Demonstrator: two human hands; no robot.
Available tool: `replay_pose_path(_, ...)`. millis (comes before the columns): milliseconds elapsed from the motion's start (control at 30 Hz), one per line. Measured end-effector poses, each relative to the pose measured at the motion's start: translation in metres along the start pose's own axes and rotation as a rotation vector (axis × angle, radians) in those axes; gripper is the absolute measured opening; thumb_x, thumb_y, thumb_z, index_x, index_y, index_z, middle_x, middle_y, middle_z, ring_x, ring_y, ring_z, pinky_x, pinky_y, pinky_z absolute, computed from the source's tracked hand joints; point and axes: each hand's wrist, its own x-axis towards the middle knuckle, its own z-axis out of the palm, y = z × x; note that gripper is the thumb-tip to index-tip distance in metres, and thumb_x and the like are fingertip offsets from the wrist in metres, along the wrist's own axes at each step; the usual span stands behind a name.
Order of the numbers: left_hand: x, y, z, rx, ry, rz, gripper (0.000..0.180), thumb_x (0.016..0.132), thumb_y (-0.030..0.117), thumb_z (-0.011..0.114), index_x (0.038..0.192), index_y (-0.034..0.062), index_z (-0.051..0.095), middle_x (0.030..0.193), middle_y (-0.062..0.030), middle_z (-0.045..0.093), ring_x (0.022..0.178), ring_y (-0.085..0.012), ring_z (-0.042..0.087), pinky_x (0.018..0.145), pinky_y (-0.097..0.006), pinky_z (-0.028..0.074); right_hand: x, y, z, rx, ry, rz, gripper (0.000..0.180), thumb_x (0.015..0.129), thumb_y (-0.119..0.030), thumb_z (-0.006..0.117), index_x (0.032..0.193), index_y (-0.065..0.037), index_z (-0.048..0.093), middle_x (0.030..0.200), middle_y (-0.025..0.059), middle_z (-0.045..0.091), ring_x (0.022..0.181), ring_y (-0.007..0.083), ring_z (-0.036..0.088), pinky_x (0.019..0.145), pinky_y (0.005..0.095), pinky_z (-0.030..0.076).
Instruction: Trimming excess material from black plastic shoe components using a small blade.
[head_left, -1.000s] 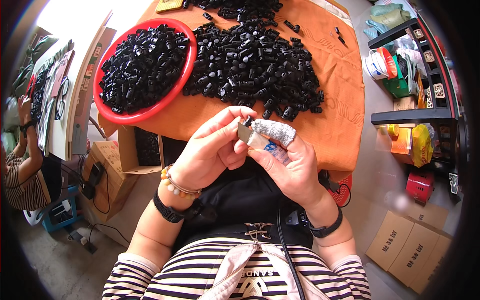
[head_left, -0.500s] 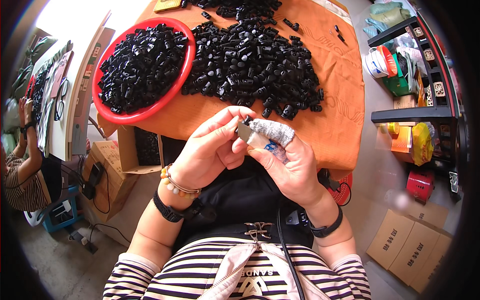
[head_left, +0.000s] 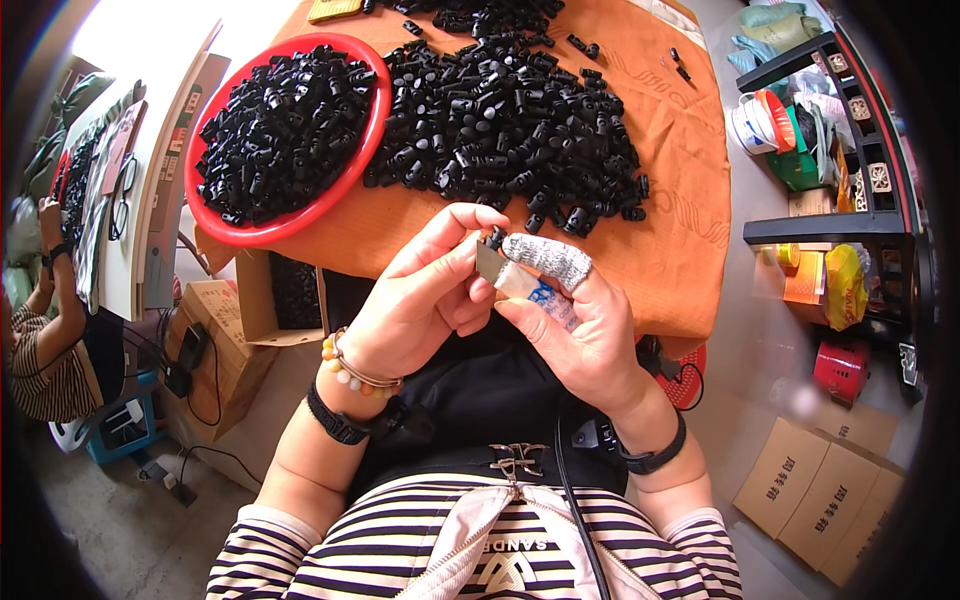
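My left hand (head_left: pixel 425 275) pinches a small black plastic cord lock (head_left: pixel 494 238) between thumb and fingertips, and only part of it shows. In my right hand (head_left: pixel 595 345) is a short, flat metal blade (head_left: pixel 489 263), its back end wrapped in whitish tape with blue print. The blade's tip meets the cord lock, close to my left fingertips. A grey knitted finger sleeve (head_left: pixel 545 257) covers my right index finger. Just beyond my hands, a large heap of black cord locks (head_left: pixel 510 130) lies on the orange tablecloth (head_left: pixel 675 270).
A red basin (head_left: pixel 381 110) full of similar black pieces stands left of the heap. Below it is an open cardboard box (head_left: pixel 262 300). At far left, another person's arm (head_left: pixel 62 285) reaches to a second table. A dark shelf (head_left: pixel 815 232) and flattened cartons (head_left: pixel 815 490) are at right.
My right hand has tilted slightly, showing more of the wrapped blade's blue print. Both hands keep their hold in nearly the same place.
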Motion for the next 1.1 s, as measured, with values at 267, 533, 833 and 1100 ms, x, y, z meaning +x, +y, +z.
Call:
replay_pose_path(267, 0.0, 0.0, -0.001, -0.005, -0.018, -0.001, 0.032, 0.093, 0.015, 0.041, 0.124, 0.0071, 0.038, 0.073, 0.0018, 0.044, 0.059, -0.0028, 0.034, 0.049, -0.017, 0.028, -0.002, -0.002, -0.002, 0.003, -0.062, 0.111, 0.038, 0.085, -0.001, 0.059, 0.121, 0.004, 0.046, 0.111, 0.0111, 0.058, 0.1, 0.0117, 0.056, 0.086, 0.0236, 0.044)
replay_pose_path(533, -0.001, 0.0, 0.0, -0.004, -0.013, -0.004, 0.032, 0.093, 0.014, 0.042, 0.124, 0.007, 0.037, 0.073, 0.0017, 0.044, 0.06, -0.003, 0.035, 0.05, -0.017, 0.028, -0.001, 0.003, 0.002, -0.028, 0.029, -0.032, 0.033, 0.084, -0.006, 0.061, 0.115, 0.001, 0.053, 0.093, 0.0092, 0.064, 0.081, 0.0094, 0.06, 0.069, 0.0236, 0.05)
replay_pose_path(833, 0.0, 0.002, -0.002, -0.025, -0.058, -0.001, 0.024, 0.095, 0.02, 0.044, 0.117, 0.0086, 0.043, 0.077, 0.0018, 0.047, 0.062, -0.0027, 0.038, 0.051, -0.018, 0.029, 0.0, 0.005, 0.0, -0.051, 0.02, -0.037, 0.032, 0.085, -0.007, 0.061, 0.115, 0.0, 0.053, 0.09, 0.0077, 0.065, 0.078, 0.0084, 0.06, 0.066, 0.0233, 0.049)
replay_pose_path(1100, 0.0, 0.002, -0.001, -0.01, -0.028, -0.001, 0.024, 0.096, 0.021, 0.044, 0.116, 0.0088, 0.044, 0.076, 0.002, 0.047, 0.062, -0.003, 0.038, 0.052, -0.018, 0.03, -0.001, 0.008, -0.001, -0.102, 0.02, -0.056, 0.033, 0.084, -0.007, 0.061, 0.116, 0.0, 0.053, 0.09, 0.0094, 0.065, 0.077, 0.012, 0.062, 0.067, 0.0252, 0.049)
